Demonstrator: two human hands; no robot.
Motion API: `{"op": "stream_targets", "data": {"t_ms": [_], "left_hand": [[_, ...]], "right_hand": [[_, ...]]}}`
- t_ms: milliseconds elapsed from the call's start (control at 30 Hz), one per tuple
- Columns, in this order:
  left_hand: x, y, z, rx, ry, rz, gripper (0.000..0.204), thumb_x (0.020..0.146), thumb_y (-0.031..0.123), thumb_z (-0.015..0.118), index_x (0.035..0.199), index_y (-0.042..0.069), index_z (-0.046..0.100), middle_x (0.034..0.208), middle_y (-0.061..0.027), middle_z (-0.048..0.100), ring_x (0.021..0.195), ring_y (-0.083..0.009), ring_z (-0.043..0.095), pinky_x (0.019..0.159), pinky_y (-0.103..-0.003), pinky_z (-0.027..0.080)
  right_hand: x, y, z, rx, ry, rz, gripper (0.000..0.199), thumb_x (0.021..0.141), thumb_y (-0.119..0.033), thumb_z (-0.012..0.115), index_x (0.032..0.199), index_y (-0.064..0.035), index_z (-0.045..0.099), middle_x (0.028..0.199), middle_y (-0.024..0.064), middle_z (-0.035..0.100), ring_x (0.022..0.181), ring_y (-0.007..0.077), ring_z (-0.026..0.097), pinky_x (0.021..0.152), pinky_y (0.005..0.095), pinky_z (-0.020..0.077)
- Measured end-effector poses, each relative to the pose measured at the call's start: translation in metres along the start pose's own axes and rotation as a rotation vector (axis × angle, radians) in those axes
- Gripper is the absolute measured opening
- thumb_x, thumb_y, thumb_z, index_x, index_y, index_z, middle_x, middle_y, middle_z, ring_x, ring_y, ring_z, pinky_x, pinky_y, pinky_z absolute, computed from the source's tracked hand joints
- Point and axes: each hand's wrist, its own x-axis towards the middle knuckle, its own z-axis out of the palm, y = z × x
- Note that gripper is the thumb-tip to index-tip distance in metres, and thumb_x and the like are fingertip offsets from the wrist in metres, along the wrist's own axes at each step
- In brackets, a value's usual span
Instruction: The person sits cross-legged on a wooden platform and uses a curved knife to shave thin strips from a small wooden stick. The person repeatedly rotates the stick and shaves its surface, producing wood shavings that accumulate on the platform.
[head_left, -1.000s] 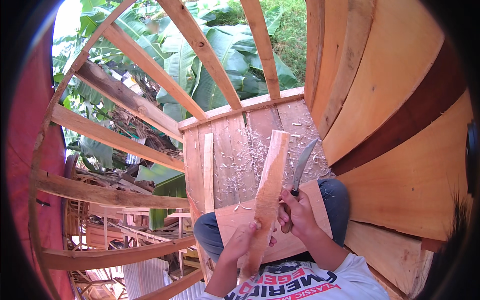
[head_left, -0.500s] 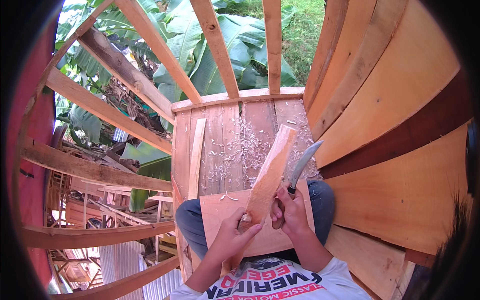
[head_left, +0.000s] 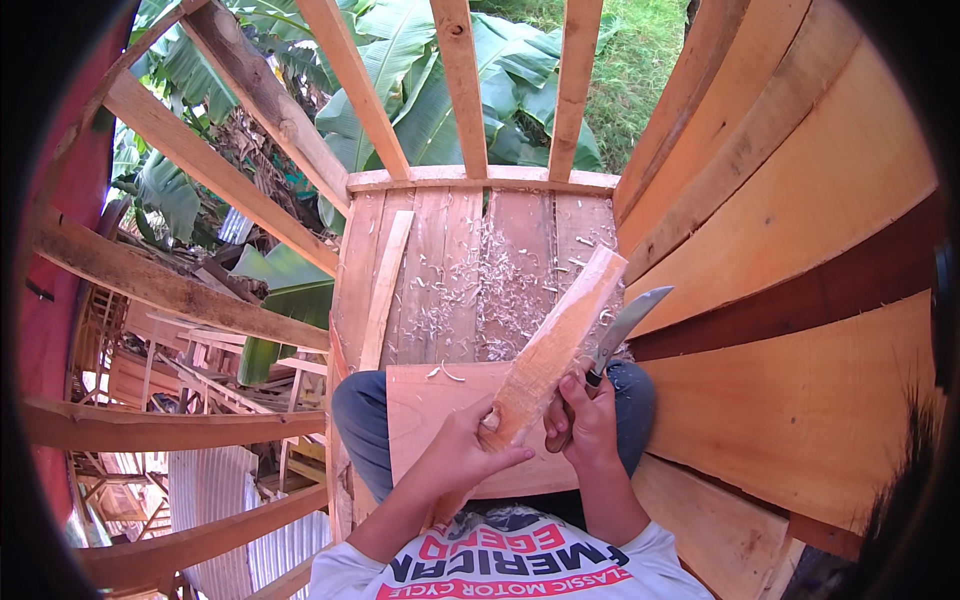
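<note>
A long, squared piece of wood point(head_left: 555, 345) slants up and to the right above my lap. My left hand point(head_left: 465, 440) is closed round its lower end, beside a small carved notch. In my right hand point(head_left: 590, 415) I grip a knife point(head_left: 627, 322) by its handle. Its curved blade points up and to the right, just beside the wood's right side and apart from it as far as I can see. Under both hands a flat wooden board point(head_left: 425, 400) lies across my legs.
Pale shavings point(head_left: 510, 300) are scattered over the plank floor point(head_left: 430, 250). A narrow wooden strip point(head_left: 385, 290) lies on its left side. Wooden slats point(head_left: 460, 90) enclose the front and left, with banana leaves beyond. Wide boards point(head_left: 770, 390) form the right wall.
The piece of wood has tilted further to the right, and the knife has swung slightly right with it. My whole view has shifted a little. Both hands keep their hold.
</note>
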Motion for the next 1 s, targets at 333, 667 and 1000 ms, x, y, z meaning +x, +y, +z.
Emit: {"op": "stream_targets", "data": {"t_ms": [333,667,1000], "left_hand": [[0.004,-0.025,-0.018,-0.297,-0.286,-0.001,0.041,0.090,0.020,0.062,0.123,-0.002,0.051,0.099,-0.0106,0.066,0.091,-0.0153,0.061,0.080,-0.030,0.048],[0.009,-0.028,-0.034,-0.612,-0.654,-0.054,0.053,0.090,0.027,0.062,0.130,-0.004,0.045,0.111,-0.0146,0.059,0.106,-0.0209,0.058,0.093,-0.034,0.044],[0.007,-0.043,-0.019,-0.547,-0.611,-0.158,0.027,0.089,0.028,0.064,0.096,0.006,0.049,0.074,0.0005,0.046,0.060,-0.0085,0.046,0.051,-0.024,0.040]], "right_hand": [[0.002,0.000,-0.005,-0.079,-0.034,-0.027,0.031,0.085,-0.001,0.065,0.078,-0.0127,0.037,0.062,0.0018,0.048,0.040,0.0086,0.045,0.035,0.0237,0.0413],[-0.003,-0.001,0.000,-0.009,-0.031,0.022,0.036,0.082,-0.002,0.068,0.075,-0.0141,0.035,0.054,-0.0006,0.044,0.038,0.0100,0.042,0.034,0.0241,0.0371],[0.000,-0.006,-0.017,-0.527,-0.115,-0.202,0.045,0.092,-0.048,0.055,0.080,-0.0044,0.049,0.053,0.0042,0.050,0.041,0.0090,0.045,0.036,0.0225,0.0352]]}}
